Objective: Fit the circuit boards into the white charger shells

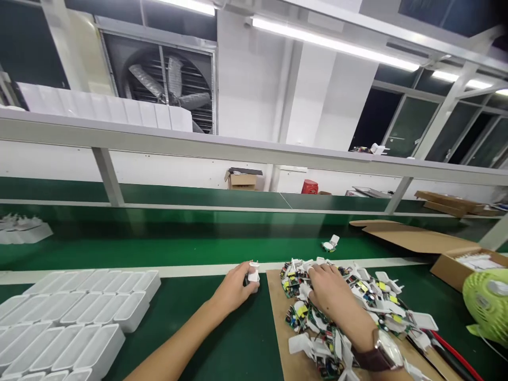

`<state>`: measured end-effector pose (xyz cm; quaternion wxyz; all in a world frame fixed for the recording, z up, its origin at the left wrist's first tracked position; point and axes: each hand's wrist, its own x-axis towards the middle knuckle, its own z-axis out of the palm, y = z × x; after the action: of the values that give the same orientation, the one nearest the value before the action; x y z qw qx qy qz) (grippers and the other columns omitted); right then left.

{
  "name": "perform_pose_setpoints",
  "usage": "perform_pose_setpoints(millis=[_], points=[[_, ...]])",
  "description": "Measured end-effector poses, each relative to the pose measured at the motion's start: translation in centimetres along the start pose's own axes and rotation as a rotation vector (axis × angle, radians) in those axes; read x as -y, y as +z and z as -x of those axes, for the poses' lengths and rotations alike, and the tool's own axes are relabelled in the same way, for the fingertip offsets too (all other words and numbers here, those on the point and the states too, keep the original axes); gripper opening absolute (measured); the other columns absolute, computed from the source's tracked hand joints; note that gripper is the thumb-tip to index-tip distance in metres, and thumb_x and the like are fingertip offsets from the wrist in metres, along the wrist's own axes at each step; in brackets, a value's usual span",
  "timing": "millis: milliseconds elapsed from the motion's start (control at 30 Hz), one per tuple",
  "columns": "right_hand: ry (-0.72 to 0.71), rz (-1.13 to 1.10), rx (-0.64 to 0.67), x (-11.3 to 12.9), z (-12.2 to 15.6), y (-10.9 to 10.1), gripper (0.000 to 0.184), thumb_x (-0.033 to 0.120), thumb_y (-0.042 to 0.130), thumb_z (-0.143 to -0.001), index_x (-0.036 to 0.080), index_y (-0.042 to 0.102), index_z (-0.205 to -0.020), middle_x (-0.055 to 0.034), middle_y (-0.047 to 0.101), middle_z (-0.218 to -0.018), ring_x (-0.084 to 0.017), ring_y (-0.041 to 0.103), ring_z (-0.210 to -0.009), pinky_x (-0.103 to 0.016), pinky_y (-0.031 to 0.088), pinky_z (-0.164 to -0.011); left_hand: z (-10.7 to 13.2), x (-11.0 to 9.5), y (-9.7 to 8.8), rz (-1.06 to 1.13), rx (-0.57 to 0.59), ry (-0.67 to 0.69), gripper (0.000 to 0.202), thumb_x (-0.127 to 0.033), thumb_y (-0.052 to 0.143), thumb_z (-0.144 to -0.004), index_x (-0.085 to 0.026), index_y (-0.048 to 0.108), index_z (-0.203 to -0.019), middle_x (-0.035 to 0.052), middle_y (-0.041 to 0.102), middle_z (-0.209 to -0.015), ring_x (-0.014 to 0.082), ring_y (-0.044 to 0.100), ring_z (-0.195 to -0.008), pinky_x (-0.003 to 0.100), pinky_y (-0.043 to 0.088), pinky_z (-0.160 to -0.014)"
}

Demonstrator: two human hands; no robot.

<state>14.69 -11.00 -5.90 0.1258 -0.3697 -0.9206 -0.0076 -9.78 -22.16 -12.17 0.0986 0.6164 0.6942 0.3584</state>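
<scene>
Overhead, a long grey shelf rail (254,151) spans the whole width, with a large wall fan (166,87) behind it. Below runs the green conveyor belt (178,248), edged by a pale strip, and nearer still the green bench top (238,338). At far left on the bench lie rows of white plastic housings (75,317), packed side by side. At right, flattened cardboard (413,235) and an open carton (456,264) sit beside a lime-green desk fan (488,304). A brown board (278,312) on the bench carries a heap of circuit boards with white plug parts (357,307), the boards showing yellow and green components. One separate white-and-green unit (330,243) lies alone on the belt, well apart from the heap. The right hand (333,293), with a watch (383,349) at the wrist, rests palm-down on the heap, fingers curled loosely into the pieces; whether it grips one cannot be told. The left hand (234,288) lies on the bench just left of the board, fingers closed around a small white plug piece (253,274), which stands at the bench's far edge near the pale strip.
</scene>
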Motion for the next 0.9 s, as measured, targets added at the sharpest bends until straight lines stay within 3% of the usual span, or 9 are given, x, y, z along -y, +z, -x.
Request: perform_pose_setpoints(millis=[133,267,367,433,500,600,700,800,900], points=[[0.031,0.049,-0.039,-1.8,0.2,0.3,0.03,-0.002,0.056,-0.073,0.015,0.074,-0.088,-0.0157,0.079,-0.095,-0.033,0.074,-0.098,-0.043,0.05,-0.097,1.1,-0.4,-1.8,-0.027,-0.002,-0.038,0.039,-0.028,0.082,-0.082,-0.023,0.072,-0.119,0.0146,0.061,-0.154,0.0389,0.056,-0.144,0.05,0.051,-0.114],[0.132,0.002,-0.206,-2.8,0.5,-0.2,0.045,0.013,0.043,-0.093,0.011,0.065,-0.133,-0.021,0.074,-0.125,-0.034,0.071,-0.112,-0.045,0.053,-0.097,5.3,-0.9,-8.3,-0.075,-0.153,-0.087,0.048,-0.045,0.07,-0.095,-0.029,0.065,-0.14,0.0085,0.051,-0.163,0.0343,0.047,-0.152,0.052,0.042,-0.124],[0.132,-0.356,-0.256,-0.7,1.3,-0.1,0.053,0.039,0.042,-0.103,0.015,0.053,-0.149,-0.0176,0.071,-0.135,-0.031,0.071,-0.118,-0.043,0.057,-0.097,9.5,-1.0,-13.5,-0.15,-0.412,-0.12,0.042,-0.058,0.063,-0.098,-0.03,0.072,-0.128,0.006,0.064,-0.15,0.033,0.059,-0.14,0.048,0.053,-0.114],[0.035,-0.779,-0.06,2.7,2.1,0.7,0.055,0.048,0.047,-0.102,0.019,0.055,-0.147,-0.0126,0.076,-0.126,-0.027,0.075,-0.105,-0.039,0.061,-0.09,12.4,-0.6,-15.7,-0.208,-0.503,-0.165,0.045,-0.062,0.064,-0.096,-0.029,0.072,-0.126,0.0062,0.069,-0.143,0.033,0.066,-0.13,0.045,0.059,-0.106],[-0.119,-1.026,0.282,6.8,3.1,1.9,0.051,0.049,0.051,-0.101,0.02,0.06,-0.142,-0.0097,0.079,-0.114,-0.024,0.076,-0.093,-0.036,0.062,-0.083,15.4,0.5,-16.5,-0.283,-0.475,-0.211,0.048,-0.064,0.063,-0.096,-0.03,0.071,-0.129,0.0061,0.07,-0.14,0.033,0.069,-0.126,0.046,0.06,-0.105],[-0.29,-0.868,0.4,11.2,3.5,4.1,0.031,0.038,0.05,-0.101,0.023,0.073,-0.116,-0.0046,0.08,-0.091,-0.022,0.075,-0.079,-0.031,0.06,-0.075,19.9,3.4,-16.4,-0.431,-0.365,-0.236,0.045,-0.063,0.063,-0.097,-0.032,0.072,-0.129,0.0053,0.071,-0.139,0.0345,0.069,-0.127,0.05,0.06,-0.106],[-0.328,-0.633,0.179,11.1,2.2,6.3,0.03,0.037,0.049,-0.097,0.022,0.075,-0.1,-0.0129,0.079,-0.106,-0.032,0.075,-0.098,-0.045,0.058,-0.092,23.9,5.9,-16.1,-0.576,-0.334,-0.218,0.038,-0.055,0.071,-0.094,-0.032,0.075,-0.123,0.0079,0.072,-0.137,0.039,0.069,-0.126,0.056,0.06,-0.103],[-0.299,-0.523,-0.184,7.8,-0.8,9.1,0.042,0.042,0.053,-0.087,0.019,0.069,-0.117,-0.0208,0.069,-0.136,-0.041,0.065,-0.127,-0.057,0.05,-0.109,26.4,6.2,-16.1,-0.688,-0.3,-0.262,0.027,-0.041,0.086,-0.083,-0.027,0.08,-0.106,0.0123,0.073,-0.134,0.045,0.066,-0.128,0.063,0.059,-0.102],[-0.206,-0.508,-0.172,4.8,-4.3,12.4,0.035,0.038,0.059,-0.065,0.021,0.066,-0.094,-0.0247,0.07,-0.132,-0.045,0.067,-0.126,-0.054,0.057,-0.101,27.1,4.7,-15.9,-0.714,-0.222,-0.393,0.021,-0.032,0.093,-0.076,-0.024,0.079,-0.089,0.0136,0.07,-0.14,0.0481,0.059,-0.136,0.065,0.057,-0.104]])
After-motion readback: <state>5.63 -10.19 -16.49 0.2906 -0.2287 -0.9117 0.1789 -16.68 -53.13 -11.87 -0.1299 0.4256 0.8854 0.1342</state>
